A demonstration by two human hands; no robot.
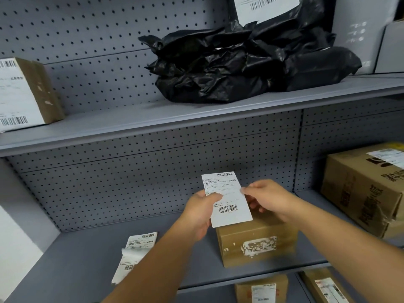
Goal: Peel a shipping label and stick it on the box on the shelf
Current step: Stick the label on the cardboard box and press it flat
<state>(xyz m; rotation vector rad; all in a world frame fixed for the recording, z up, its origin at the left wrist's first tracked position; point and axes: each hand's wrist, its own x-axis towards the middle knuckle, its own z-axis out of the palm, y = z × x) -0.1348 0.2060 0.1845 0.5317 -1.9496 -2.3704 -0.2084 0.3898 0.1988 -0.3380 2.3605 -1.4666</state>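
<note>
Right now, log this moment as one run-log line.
phase: peeling | left hand: pinching label | right hand: picking at label edge | box: on shelf, unlabelled | spare labels: left of box

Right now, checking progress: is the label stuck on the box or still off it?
Off: both hands, left and right, hold the label above the box.

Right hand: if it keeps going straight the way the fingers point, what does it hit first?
The right hand points leftward, its fingertips already pinching the right edge of the shipping label. Past the label, the left hand comes next. Depth is hard to judge from one view.
</note>
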